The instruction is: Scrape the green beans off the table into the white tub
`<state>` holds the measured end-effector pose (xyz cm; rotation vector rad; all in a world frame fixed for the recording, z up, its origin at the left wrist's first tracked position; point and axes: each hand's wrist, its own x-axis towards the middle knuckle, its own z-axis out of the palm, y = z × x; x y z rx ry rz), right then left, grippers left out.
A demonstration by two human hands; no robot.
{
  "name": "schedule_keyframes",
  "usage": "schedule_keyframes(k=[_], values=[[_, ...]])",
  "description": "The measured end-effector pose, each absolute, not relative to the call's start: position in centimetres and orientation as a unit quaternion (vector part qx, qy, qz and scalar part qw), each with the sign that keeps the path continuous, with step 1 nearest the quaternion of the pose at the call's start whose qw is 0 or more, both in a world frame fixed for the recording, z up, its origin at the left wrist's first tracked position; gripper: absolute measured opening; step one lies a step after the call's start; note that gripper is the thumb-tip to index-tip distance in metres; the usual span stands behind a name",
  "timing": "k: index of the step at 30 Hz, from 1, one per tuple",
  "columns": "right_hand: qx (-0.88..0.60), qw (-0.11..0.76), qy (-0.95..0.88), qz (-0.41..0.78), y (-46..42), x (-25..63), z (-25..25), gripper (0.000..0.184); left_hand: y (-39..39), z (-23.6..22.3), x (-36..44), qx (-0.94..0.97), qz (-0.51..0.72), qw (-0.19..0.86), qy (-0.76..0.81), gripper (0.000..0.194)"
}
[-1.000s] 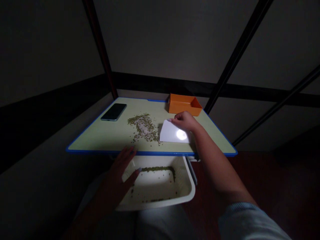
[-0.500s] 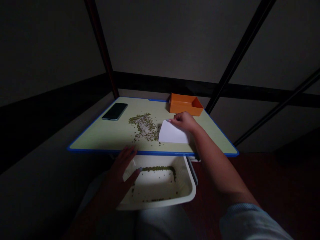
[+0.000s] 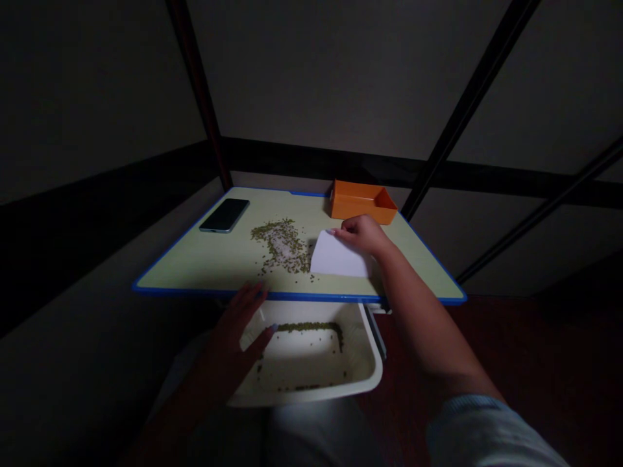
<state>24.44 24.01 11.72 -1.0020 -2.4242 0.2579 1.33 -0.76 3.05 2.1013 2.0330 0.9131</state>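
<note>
My right hand (image 3: 361,234) pinches the top of a white card (image 3: 337,259) that stands on edge on the pale table (image 3: 204,263), just right of a scattered pile of small green beans (image 3: 281,244). My left hand (image 3: 239,327) grips the left rim of a white plastic tray (image 3: 363,363) held below the table's near blue edge, thumb over the rim. A line of green beans (image 3: 306,327) lies along the tray's far inner side, with a few loose ones on its floor.
A dark phone (image 3: 224,215) lies at the table's far left. An orange open box (image 3: 360,203) sits at the far right edge. Dark slanted poles (image 3: 462,110) rise behind the table. The surroundings are dim.
The card and my right hand have shifted only slightly, and the bright glare on the card has gone. The left hand and tray stay put.
</note>
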Motion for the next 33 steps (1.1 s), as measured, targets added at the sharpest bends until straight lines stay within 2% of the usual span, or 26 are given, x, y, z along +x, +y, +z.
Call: schedule_keyframes(k=[10, 33], values=[[-0.362, 0.252, -0.871, 0.217, 24.4, 25.5, 11.8, 0.049, -0.8, 3.2, 1.4, 0.678, 0.299, 0.057, 0.670, 0.057], [-0.377, 0.234, -0.881, 0.165, 23.9, 24.8, 11.7, 0.052, -0.7, 3.2, 1.6, 0.676, 0.302, 0.053, 0.670, 0.056]])
